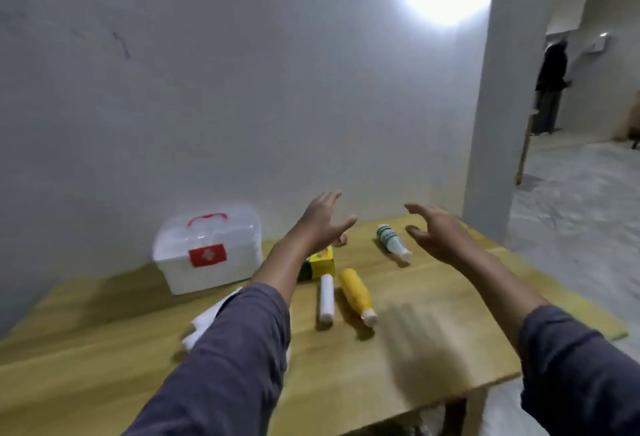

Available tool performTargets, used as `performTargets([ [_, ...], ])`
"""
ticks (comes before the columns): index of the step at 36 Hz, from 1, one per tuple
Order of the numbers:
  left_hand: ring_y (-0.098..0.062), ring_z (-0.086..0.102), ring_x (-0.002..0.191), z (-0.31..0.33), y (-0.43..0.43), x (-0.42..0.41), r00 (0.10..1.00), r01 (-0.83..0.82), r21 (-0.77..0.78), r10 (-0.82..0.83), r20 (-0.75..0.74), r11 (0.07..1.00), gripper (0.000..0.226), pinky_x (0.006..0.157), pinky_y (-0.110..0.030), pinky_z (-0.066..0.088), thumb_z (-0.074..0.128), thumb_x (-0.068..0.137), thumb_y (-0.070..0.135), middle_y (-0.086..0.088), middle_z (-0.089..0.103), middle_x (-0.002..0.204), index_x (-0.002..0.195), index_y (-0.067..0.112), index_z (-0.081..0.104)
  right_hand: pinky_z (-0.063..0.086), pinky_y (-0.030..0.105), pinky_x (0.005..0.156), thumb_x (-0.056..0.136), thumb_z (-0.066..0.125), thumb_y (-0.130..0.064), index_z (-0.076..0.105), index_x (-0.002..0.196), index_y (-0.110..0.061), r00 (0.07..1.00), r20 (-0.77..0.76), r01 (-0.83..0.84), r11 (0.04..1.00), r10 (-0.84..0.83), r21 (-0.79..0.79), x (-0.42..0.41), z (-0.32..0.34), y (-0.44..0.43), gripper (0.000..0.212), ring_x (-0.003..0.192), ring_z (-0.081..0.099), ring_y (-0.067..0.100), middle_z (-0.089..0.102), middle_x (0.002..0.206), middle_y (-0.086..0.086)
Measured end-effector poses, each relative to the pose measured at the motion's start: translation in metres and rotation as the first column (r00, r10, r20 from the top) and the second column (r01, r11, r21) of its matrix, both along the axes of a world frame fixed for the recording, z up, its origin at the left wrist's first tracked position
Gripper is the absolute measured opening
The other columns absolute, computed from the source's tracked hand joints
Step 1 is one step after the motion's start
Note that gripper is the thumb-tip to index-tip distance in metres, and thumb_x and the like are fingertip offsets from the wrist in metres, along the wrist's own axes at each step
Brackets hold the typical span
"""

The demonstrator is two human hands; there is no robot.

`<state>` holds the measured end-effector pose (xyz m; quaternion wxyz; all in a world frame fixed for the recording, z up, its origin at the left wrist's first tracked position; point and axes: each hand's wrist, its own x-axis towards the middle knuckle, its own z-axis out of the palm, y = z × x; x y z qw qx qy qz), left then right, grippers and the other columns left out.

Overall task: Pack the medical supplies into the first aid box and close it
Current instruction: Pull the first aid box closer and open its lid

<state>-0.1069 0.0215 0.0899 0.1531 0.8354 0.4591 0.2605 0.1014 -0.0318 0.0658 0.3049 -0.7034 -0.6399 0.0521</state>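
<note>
- Grey sleeves (221, 359) filled the near foreground, both arms stretched forward over the wooden bench (104, 366).
- Each hand was empty: the left hand (322, 224) hung above the supplies with fingers spread apart, and the right hand (436, 231) hovered with its grip open and curled, clamped on nothing.
- Neither hand touched any item; judging by the pose, the person was about to begin, with nothing yet packed.
- A translucent first aid box (207, 248) with a red handle and a red cross label sat at the back left of the bench, against the wall, its lid down (it would need opening before anything could go in).
- Spread on the bench to the right of the box lay the supplies: a yellow-green carton (320, 264) just under the left wrist, a white roll (326, 298) and a yellow bottle (356, 295) lying side by side, and a white bottle with a green label (393, 241) farther back, near the right hand.
- White cloth or gauze (204, 324) lay partly hidden beneath the left sleeve.
- Both bottles lay on their sides, so they might roll when nudged.
</note>
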Motion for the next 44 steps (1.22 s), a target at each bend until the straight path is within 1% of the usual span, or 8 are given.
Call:
performTargets([
  [6, -0.017, 0.014, 0.147, -0.007, 0.013, -0.118, 0.973, -0.227, -0.011, 0.228, 0.032, 0.974, 0.070, 0.117, -0.036, 0.019, 0.057, 0.090, 0.040, -0.003, 0.022, 0.158, 0.149, 0.017, 0.025, 0.042, 0.038, 0.101, 0.091, 0.053, -0.020, 0.040, 0.139, -0.019, 0.955, 0.094, -0.285, 0.958, 0.281, 0.030, -0.104, 0.002, 0.051, 0.049, 0.127, 0.046, 0.027, 0.047, 0.141, 0.006],
  [8, -0.016, 0.014, 0.147, -0.012, 0.014, -0.153, 0.959, -0.282, -0.003, 0.282, 0.028, 0.960, 0.072, 0.115, -0.031, 0.020, 0.060, 0.088, 0.039, -0.001, 0.024, 0.157, 0.147, 0.017, 0.027, 0.042, 0.039, 0.102, 0.092, 0.052, -0.023, 0.037, 0.140, -0.021, 0.928, 0.122, -0.358, 0.934, 0.352, 0.022, -0.136, 0.000, 0.064, 0.050, 0.130, 0.043, 0.025, 0.045, 0.143, 0.004],
  [14, -0.017, 0.000, 0.149, -0.038, 0.022, -0.229, 0.891, -0.439, 0.045, 0.441, -0.105, 0.897, 0.097, 0.119, -0.034, 0.008, 0.074, 0.076, 0.041, 0.000, 0.011, 0.161, 0.151, 0.016, 0.017, 0.034, 0.035, 0.110, 0.091, 0.053, -0.027, 0.031, 0.144, -0.020, 0.823, 0.254, -0.534, 0.845, 0.509, 0.035, -0.208, -0.013, 0.095, 0.057, 0.138, 0.032, 0.019, 0.037, 0.149, 0.001],
  [22, -0.019, -0.009, 0.149, -0.068, 0.049, -0.243, 0.849, -0.529, -0.067, 0.527, -0.040, 0.846, 0.108, 0.120, -0.044, 0.012, 0.080, 0.073, 0.030, 0.003, -0.007, 0.162, 0.152, 0.025, 0.006, 0.008, 0.040, 0.120, 0.087, 0.057, -0.040, 0.014, 0.148, -0.022, 0.701, 0.461, -0.624, 0.781, 0.544, 0.028, -0.267, -0.043, 0.135, 0.077, 0.148, 0.008, 0.022, 0.014, 0.159, 0.003],
  [26, -0.021, -0.007, 0.149, -0.077, 0.061, -0.237, 0.816, -0.576, -0.044, 0.577, 0.013, 0.816, 0.101, 0.119, -0.045, 0.014, 0.077, 0.076, 0.028, 0.000, -0.002, 0.162, 0.152, 0.022, 0.010, -0.001, 0.043, 0.119, 0.083, 0.061, -0.042, 0.006, 0.149, -0.023, 0.672, 0.557, -0.598, 0.801, 0.488, 0.020, -0.278, -0.059, 0.149, 0.088, 0.148, 0.005, 0.024, 0.011, 0.159, 0.005],
  [31, -0.022, 0.016, 0.145, -0.086, 0.065, -0.242, 0.796, -0.604, 0.072, 0.596, 0.107, 0.794, 0.087, 0.113, -0.039, 0.028, 0.077, 0.077, 0.025, -0.004, 0.019, 0.157, 0.148, 0.019, 0.027, 0.012, 0.042, 0.119, 0.085, 0.061, -0.033, 0.023, 0.146, -0.022, 0.697, 0.515, -0.638, 0.760, 0.499, 0.127, -0.275, -0.063, 0.158, 0.072, 0.143, 0.025, 0.025, 0.031, 0.153, 0.005],
  [37, -0.023, 0.027, 0.138, -0.090, 0.058, -0.249, 0.814, -0.581, 0.170, 0.568, 0.122, 0.796, 0.084, 0.114, -0.041, 0.031, 0.080, 0.071, 0.033, -0.006, 0.034, 0.149, 0.143, 0.015, 0.040, 0.015, 0.039, 0.118, 0.082, 0.064, -0.043, 0.035, 0.142, -0.024, 0.593, 0.490, -0.770, 0.629, 0.639, 0.110, -0.250, -0.058, 0.165, 0.069, 0.143, 0.028, 0.023, 0.034, 0.152, 0.004],
  [44, -0.022, 0.028, 0.134, -0.089, 0.056, -0.250, 0.811, -0.572, 0.091, 0.545, 0.215, 0.815, 0.089, 0.110, -0.034, 0.030, 0.085, 0.064, 0.035, -0.006, 0.034, 0.146, 0.140, 0.015, 0.042, 0.026, 0.045, 0.112, 0.086, 0.045, -0.044, 0.065, 0.118, -0.022, 0.589, 0.396, -0.807, 0.542, 0.705, 0.234, -0.243, -0.060, 0.162, 0.043, 0.131, 0.048, 0.026, 0.054, 0.137, 0.011],
])
